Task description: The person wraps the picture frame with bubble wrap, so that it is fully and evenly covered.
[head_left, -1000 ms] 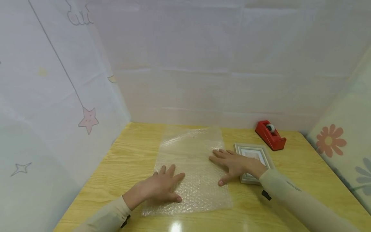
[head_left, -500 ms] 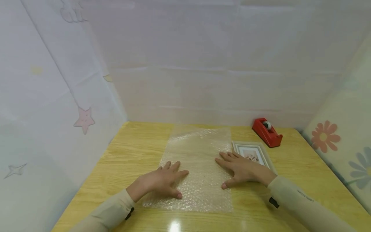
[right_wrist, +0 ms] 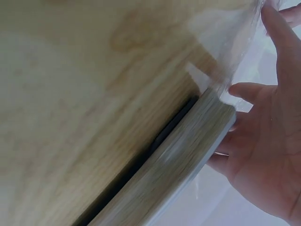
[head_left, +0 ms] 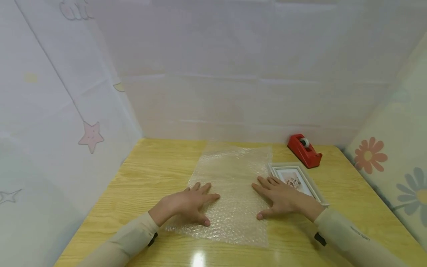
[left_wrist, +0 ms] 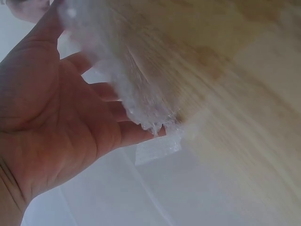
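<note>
A sheet of clear bubble wrap [head_left: 230, 207] lies on the wooden table, slightly turned. My left hand [head_left: 191, 204] rests on its left edge with fingers spread and straight; in the left wrist view the fingertips touch the wrap [left_wrist: 136, 99]. On the sheet's right edge lies my right hand [head_left: 280, 196], fingers extended and palm down. Just beneath and beside that hand is a picture frame [head_left: 305, 183] with a pale moulding and a flower picture, partly covered by the hand. In the right wrist view the frame's side [right_wrist: 174, 155] shows close to the fingers.
A red tape dispenser [head_left: 304, 151] with a roll of tape stands at the back right of the table [head_left: 150, 178]. Pale printed sheets hang behind and on both sides, with a pink star [head_left: 91, 137] at the left and flowers [head_left: 371, 155] at the right.
The bubble wrap has shifted right and turned a little under both hands. Its right edge now meets the picture frame, which is also turned and pushed slightly to the right.
</note>
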A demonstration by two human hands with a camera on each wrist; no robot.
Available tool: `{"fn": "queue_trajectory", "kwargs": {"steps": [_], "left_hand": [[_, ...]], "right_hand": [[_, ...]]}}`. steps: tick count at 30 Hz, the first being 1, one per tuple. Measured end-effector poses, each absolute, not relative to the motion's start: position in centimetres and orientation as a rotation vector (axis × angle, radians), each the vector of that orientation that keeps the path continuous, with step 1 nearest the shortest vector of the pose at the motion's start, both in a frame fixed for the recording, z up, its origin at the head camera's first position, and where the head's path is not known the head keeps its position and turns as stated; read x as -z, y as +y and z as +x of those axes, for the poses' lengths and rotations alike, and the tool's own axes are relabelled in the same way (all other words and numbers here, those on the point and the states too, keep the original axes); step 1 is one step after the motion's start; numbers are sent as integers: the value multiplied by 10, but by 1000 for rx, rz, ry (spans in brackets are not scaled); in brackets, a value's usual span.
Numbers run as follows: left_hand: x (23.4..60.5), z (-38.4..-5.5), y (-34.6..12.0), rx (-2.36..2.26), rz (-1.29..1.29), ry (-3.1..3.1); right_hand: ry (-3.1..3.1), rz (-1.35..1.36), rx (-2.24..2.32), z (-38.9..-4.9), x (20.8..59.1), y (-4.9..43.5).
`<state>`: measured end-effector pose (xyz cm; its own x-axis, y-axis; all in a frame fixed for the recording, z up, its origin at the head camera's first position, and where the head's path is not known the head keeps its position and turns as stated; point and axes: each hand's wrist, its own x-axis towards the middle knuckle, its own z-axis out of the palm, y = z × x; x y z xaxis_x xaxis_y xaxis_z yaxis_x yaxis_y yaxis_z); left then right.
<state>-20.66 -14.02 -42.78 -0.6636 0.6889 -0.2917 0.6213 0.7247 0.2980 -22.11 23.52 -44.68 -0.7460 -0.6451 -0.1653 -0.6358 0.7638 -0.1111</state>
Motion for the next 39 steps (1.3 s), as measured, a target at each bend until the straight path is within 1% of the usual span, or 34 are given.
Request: {"fn": "queue_trajectory", "kwargs": {"steps": [16, 23, 30, 35, 39], "left_hand": [[432, -231, -149, -263, 1182, 2459], [436, -250, -153, -245, 1266, 2422], [432, -265, -155, -184, 1360, 2386], [429, -270, -151, -137, 1351, 2385], [421, -265, -145, -8, 1293, 2429]], "right_hand": [[2842, -973, 48, -200, 456, 231], [2859, -965, 114, -193, 455, 232], [2847, -974, 188, -188, 455, 236], [2838, -977, 214, -188, 457, 241], [2812, -1035, 281, -189, 456, 245]]}}
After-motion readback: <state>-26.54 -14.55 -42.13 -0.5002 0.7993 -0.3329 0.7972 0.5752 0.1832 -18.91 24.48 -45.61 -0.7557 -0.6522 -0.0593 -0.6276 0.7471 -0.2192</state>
